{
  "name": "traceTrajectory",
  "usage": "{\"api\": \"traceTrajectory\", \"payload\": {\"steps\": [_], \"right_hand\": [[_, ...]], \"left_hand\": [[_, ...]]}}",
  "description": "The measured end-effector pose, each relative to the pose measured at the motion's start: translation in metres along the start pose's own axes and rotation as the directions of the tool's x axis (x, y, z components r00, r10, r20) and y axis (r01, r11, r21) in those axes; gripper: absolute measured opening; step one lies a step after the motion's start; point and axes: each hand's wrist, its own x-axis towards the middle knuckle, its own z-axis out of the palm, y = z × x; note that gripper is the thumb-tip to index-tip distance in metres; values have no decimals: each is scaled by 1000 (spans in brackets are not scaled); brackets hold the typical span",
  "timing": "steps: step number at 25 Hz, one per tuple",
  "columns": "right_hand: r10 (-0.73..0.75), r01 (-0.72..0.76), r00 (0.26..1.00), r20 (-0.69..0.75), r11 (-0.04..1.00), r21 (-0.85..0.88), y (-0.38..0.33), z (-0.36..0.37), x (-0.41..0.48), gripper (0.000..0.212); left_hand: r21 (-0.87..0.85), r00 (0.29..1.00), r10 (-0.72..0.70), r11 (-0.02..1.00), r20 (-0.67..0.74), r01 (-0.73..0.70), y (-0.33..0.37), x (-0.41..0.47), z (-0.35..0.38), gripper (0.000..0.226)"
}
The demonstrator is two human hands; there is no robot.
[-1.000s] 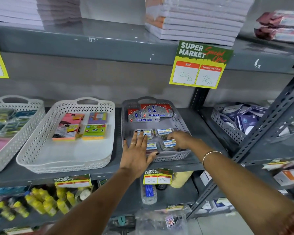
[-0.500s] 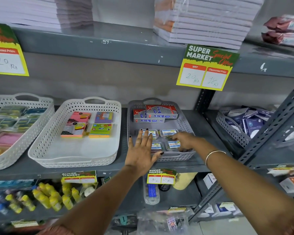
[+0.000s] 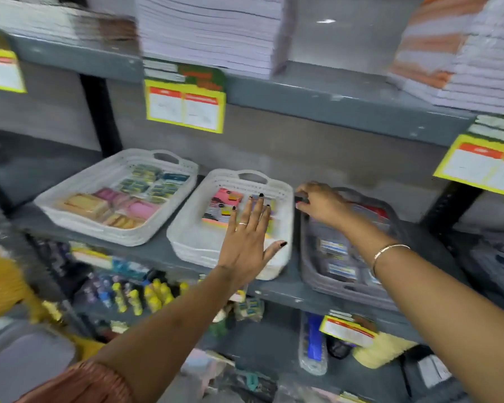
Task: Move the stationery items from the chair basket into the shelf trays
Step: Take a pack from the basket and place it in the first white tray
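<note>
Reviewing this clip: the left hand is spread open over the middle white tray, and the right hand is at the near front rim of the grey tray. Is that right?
Not quite. In the head view the right hand is at the far back-left corner of the grey tray, not its near front rim. The left hand is indeed spread open over the middle white tray.

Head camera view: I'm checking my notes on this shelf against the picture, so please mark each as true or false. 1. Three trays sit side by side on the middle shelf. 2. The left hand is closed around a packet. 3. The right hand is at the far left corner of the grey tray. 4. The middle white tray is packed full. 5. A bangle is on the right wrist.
1. True: two white trays and a grey tray.
2. False: the left hand is open and flat, fingers spread, holding nothing.
3. True: the right hand is there; blur hides its grip.
4. False: its near half is bare.
5. True: the bangle shows.
</note>
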Motion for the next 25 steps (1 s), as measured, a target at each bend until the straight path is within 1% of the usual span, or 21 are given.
{"api": "traceTrajectory", "payload": {"steps": [2,5,6,8,10,12,14,16,18,20,22,24,25], "right_hand": [[-87,90,995,-43,994,60,-55,4,14,35],[-241,258,961,-136,957,130,-172,26,36,39],[-296,319,942,-157,937,146,-217,37,43,39],[-404,434,895,-188,887,157,-294,58,49,38],[-503,542,835,-223,821,180,-362,86,54,36],[-582,621,783,-222,755,212,-414,123,56,36],[-646,656,752,-132,713,247,-459,173,56,37],[-703,675,711,20,690,261,-494,233,54,36],[-745,702,654,133,663,262,-518,300,53,35],[-752,695,609,254,659,287,-521,344,43,33],[-761,707,529,377,640,300,-532,416,31,34],[-757,728,396,520,604,324,-538,480,11,38],[-750,736,340,567,587,336,-540,502,0,39]], "left_hand": [[38,998,-56,998,-14,56,-59,-22,-7,80],[103,973,-225,968,-49,229,-172,-85,-16,80],[123,955,-290,948,-55,295,-210,-111,-18,79],[154,917,-399,905,-19,397,-266,-155,-18,79],[177,878,-478,865,12,469,-311,-192,-18,79],[185,831,-553,823,52,536,-346,-230,-12,78],[180,770,-632,770,89,612,-379,-277,4,78],[190,690,-714,698,120,690,-400,-327,30,79],[176,605,-787,617,123,767,-410,-371,64,81],[179,520,-836,547,177,818,-397,-402,80,83],[205,427,-878,468,216,860,-391,-449,120,83],[222,335,-905,395,264,892,-382,-493,154,82],[236,294,-918,358,266,903,-376,-510,164,82]]}}
